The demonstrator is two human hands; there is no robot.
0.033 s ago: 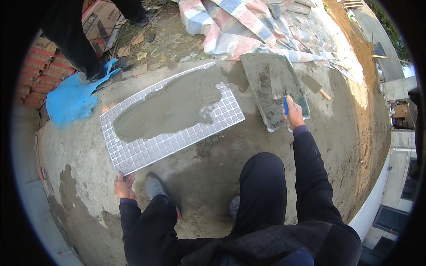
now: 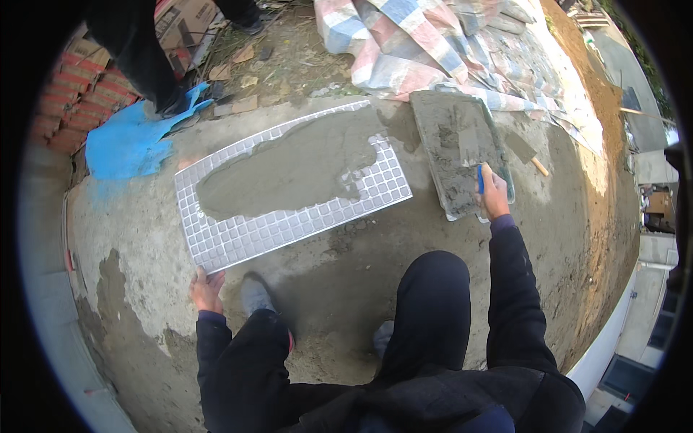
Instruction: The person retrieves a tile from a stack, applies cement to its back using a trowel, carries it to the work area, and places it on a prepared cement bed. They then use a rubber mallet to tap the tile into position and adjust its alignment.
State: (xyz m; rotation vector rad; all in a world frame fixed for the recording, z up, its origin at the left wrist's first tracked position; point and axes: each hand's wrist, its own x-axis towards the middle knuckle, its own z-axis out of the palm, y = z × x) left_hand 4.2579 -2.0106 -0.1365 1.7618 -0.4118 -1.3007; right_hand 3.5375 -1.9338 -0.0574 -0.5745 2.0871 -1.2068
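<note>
My left hand [image 2: 207,290] grips the near left corner of a rectangular panel [image 2: 242,249] patterned in grey squares and white lines, like the back of a large tile. A thick grey layer of mortar [image 2: 289,166] covers its middle and far part, with the grid bare along the near side and right end. My right hand [image 2: 495,193] is closed round the blue handle of a trowel [image 2: 468,146]. The trowel's blade lies in the mortar inside a long tub [image 2: 447,206] to the right of the panel.
A second trowel [image 2: 527,151] with a wooden handle lies right of the tub. Behind are a crumpled striped tarp [image 2: 404,43], a blue sheet [image 2: 123,148], cardboard boxes [image 2: 189,25] and stacked red material [image 2: 90,94]. Another person's dark-clad leg [image 2: 137,54] stands on the blue sheet.
The whole scene sits slightly further right in the view. Both hands keep their holds, and the trowel stays in the tub.
</note>
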